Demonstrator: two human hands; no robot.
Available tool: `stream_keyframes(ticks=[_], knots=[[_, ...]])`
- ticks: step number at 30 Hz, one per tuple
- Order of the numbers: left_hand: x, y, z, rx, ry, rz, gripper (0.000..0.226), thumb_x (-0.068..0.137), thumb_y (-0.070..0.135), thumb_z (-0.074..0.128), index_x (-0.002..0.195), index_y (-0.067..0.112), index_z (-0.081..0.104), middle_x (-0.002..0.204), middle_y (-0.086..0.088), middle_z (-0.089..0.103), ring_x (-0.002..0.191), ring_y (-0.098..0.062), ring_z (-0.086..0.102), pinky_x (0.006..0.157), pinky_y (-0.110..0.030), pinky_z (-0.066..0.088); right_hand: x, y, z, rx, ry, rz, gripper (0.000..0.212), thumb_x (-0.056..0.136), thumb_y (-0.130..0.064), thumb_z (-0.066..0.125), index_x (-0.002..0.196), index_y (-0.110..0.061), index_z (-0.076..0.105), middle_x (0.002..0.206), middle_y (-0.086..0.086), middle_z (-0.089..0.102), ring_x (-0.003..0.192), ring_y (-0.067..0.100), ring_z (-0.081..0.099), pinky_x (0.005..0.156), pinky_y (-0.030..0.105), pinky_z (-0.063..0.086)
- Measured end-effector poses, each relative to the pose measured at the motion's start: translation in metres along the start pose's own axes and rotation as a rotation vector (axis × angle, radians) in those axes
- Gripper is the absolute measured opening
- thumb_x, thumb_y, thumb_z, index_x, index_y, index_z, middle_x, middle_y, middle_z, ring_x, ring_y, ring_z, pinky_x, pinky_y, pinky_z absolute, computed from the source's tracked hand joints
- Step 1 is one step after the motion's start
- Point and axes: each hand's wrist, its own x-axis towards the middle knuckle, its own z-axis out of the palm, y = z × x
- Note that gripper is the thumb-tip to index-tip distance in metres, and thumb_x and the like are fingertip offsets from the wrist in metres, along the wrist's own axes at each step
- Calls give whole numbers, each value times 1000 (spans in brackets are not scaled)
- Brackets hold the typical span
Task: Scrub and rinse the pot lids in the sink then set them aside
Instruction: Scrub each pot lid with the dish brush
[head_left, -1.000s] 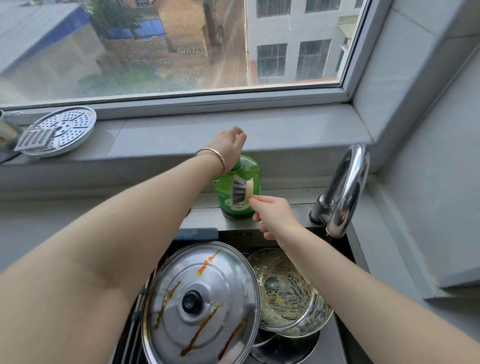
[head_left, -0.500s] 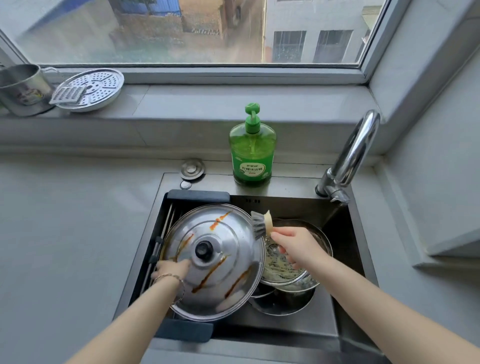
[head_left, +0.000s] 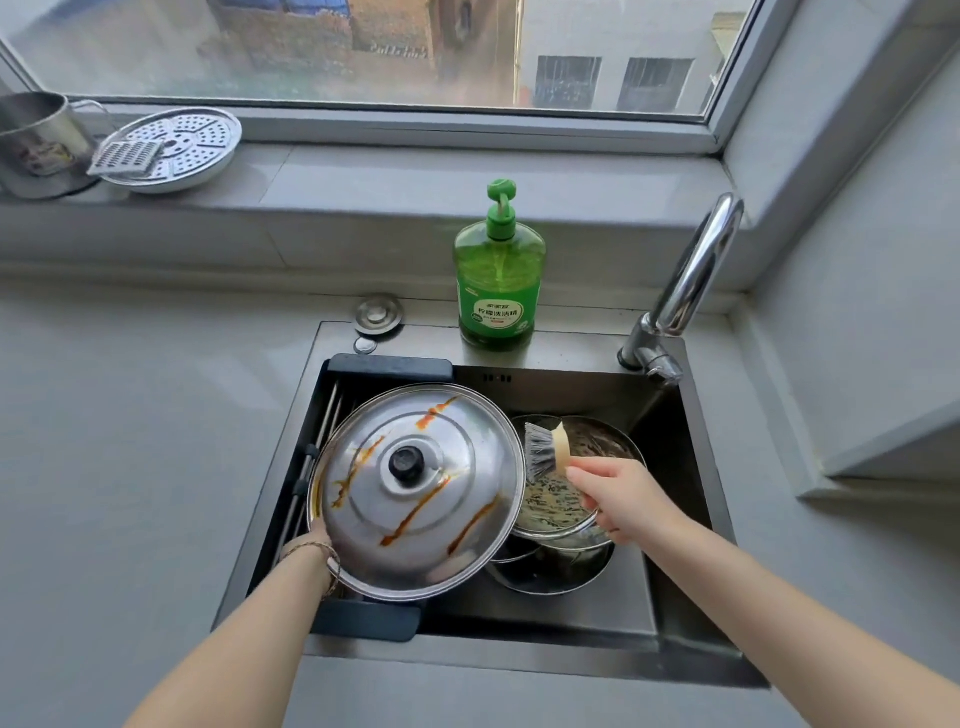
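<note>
A large steel pot lid (head_left: 415, 491) with a black knob and brown sauce streaks sits tilted over the left half of the dark sink (head_left: 675, 582). My left hand (head_left: 318, 538) grips its lower left rim, mostly hidden behind the lid. My right hand (head_left: 621, 496) holds a dish brush (head_left: 545, 449) with grey bristles and a pale handle, the bristles close to the lid's right edge. Under the brush lie smaller stacked lids (head_left: 558, 506), the top one smeared with residue.
A green dish soap bottle (head_left: 500, 280) stands behind the sink, the chrome faucet (head_left: 685, 280) at the back right. A dark drying rack (head_left: 363, 621) spans the sink's left side. A perforated steamer plate (head_left: 174, 148) and a metal cup (head_left: 36, 145) sit on the windowsill.
My left hand dropped from the soap pump to the big lid's rim and tilted the lid up. My right hand brought the brush down from the bottle to the lid's right edge.
</note>
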Motion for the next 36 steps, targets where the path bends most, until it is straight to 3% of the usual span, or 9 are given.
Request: stream_keyframes(ticks=[4,11,16,19,21,25,27,30,36], knots=[[-71,6,-2,84,33,53,58,100,41,31,138,-2,34,143,-20,39,129,-33,41,102,-40,37,0,1,2,-5,0,13,29,95,-20,51,122,-23,61,60,-1,42,38,7,26,35,15,21],[-148,1,0,262,179,501,52,102,33,28,127,-6,49,131,-26,50,120,-40,46,97,-38,35,-7,12,-10,-3,-31,42,31,96,-19,49,126,-22,57,60,0,43,38,6,29,35,16,23],[-204,10,12,322,108,807,49,101,33,32,117,-7,56,121,-27,56,110,-37,52,84,-33,37,-17,19,-30,26,18,32,32,96,-17,50,127,-18,56,58,-1,44,33,3,29,33,15,23],[-228,10,23,328,15,901,49,100,36,35,110,-5,60,109,-23,62,100,-32,56,77,-29,36,-26,19,-39,-124,80,-105,33,95,-19,50,127,-19,58,63,-7,56,42,1,48,41,15,37],[-239,5,31,339,-38,925,48,99,38,34,97,0,63,94,-17,64,95,-32,58,76,-31,40,-37,20,-41,-321,109,-221,34,96,-25,49,129,-29,55,76,-7,66,63,10,59,58,22,47],[-260,-10,47,320,-110,875,43,98,40,35,74,11,54,71,0,54,78,-22,52,68,-27,40,-59,31,-17,-667,-70,-470,45,96,-24,46,130,-52,38,91,0,63,70,12,49,64,25,41],[-267,-17,53,299,-120,854,38,98,40,37,86,11,58,80,-2,57,82,-22,54,75,-29,42,-63,32,-14,-572,-103,-510,48,95,-18,48,125,-54,37,88,5,60,78,17,53,74,29,44],[-273,-24,58,248,-142,810,36,97,42,40,79,14,55,76,0,58,79,-23,58,76,-33,47,-43,31,-34,-329,33,-424,42,92,-14,53,118,-48,55,105,4,70,97,23,64,90,38,49],[-279,-27,69,238,-142,816,39,95,44,44,67,18,55,69,0,59,77,-27,59,80,-42,53,-74,25,-16,-395,-117,-667,40,86,-31,58,105,-65,50,74,-8,61,73,14,58,72,39,50]])
